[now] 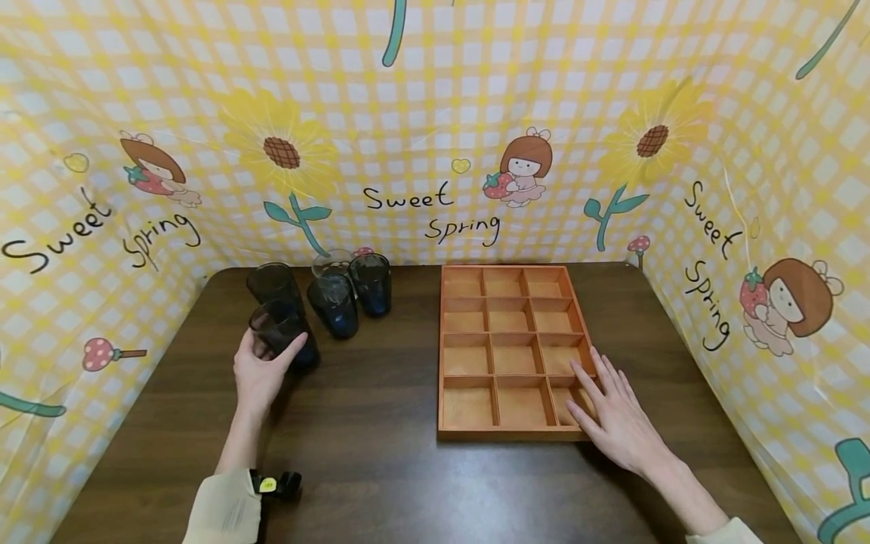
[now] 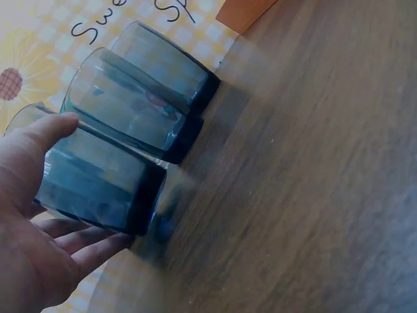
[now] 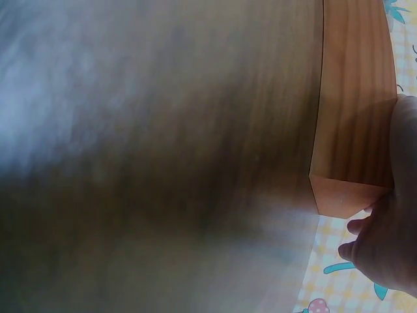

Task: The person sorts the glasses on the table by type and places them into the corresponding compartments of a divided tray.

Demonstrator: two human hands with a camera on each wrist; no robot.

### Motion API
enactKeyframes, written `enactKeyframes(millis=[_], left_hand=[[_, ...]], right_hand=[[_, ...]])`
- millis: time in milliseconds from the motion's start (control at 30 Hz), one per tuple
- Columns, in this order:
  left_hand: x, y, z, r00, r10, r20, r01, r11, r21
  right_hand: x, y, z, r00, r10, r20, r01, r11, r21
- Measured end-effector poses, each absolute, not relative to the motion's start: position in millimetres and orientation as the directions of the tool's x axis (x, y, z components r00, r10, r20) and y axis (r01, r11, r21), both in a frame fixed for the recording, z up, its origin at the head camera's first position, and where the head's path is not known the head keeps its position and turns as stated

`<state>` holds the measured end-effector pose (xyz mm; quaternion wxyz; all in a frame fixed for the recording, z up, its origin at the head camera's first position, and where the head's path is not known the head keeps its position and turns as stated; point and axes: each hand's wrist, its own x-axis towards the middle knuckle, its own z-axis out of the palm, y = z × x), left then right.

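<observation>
My left hand (image 1: 261, 374) grips a dark blue tinted glass (image 1: 275, 329) between thumb and fingers, at the left of the table. In the left wrist view the thumb lies along the near side of this glass (image 2: 101, 179) and the fingers curl beneath it. Another tinted glass (image 1: 272, 278) stands right behind it, partly covered. My right hand (image 1: 621, 423) lies with spread, fairly straight fingers over the front right corner of a wooden compartment box (image 1: 469, 434). In the right wrist view that hand (image 3: 397, 222) touches the outer corner of the box (image 3: 355, 117).
Two more blue glasses, one nearer (image 1: 333, 306) and one farther (image 1: 372, 285), stand at the back left, with a clear glass (image 1: 329, 262) partly hidden behind them. A checked yellow cloth (image 1: 408, 151) walls in the brown table (image 1: 381, 468) at the back and sides.
</observation>
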<state>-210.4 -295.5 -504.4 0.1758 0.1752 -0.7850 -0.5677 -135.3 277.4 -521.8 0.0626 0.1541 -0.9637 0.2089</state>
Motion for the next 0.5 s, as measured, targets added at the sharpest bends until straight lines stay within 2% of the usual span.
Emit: enactKeyframes(millis=[300, 500], left_hand=[[-200, -285, -500, -0.856, -0.497, 0.145, -0.076, 0.397, 0.915], [-197, -281, -498, -0.860, -0.485, 0.156, -0.063, 0.404, 0.912]], right_hand=[[-134, 277, -523, -0.940, -0.274, 0.201, -0.333, 0.861, -0.384], [-135, 278, -525, -0.939, -0.276, 0.205, -0.337, 0.856, -0.393]])
